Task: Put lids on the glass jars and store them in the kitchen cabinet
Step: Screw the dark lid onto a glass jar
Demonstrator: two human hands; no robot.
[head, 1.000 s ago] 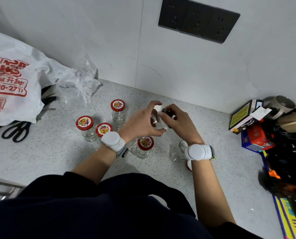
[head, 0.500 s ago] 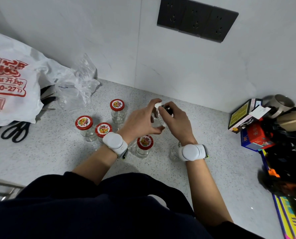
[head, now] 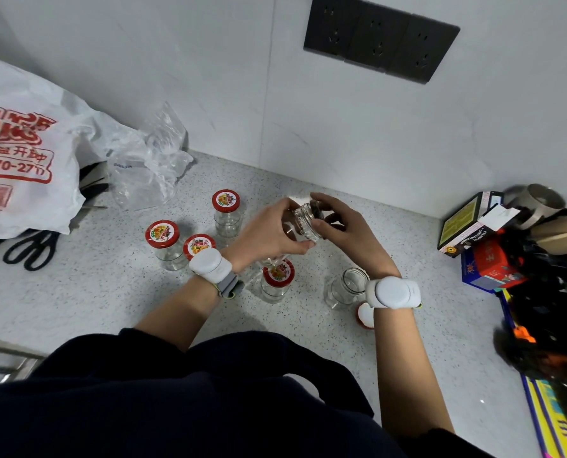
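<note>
Both hands were together above the middle of the surface. The left hand gripped a tilted glass jar, and the right hand curled round a lid at its mouth. Nearer the front edge, a loose lid lay just beside an open jar. Four capped jars stood under and left of the left wrist. A white plastic bag filled the far left corner.

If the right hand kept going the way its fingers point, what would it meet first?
The glass jar that the left hand grips; the right hand curls round its threaded mouth, seemingly touching it.
</note>
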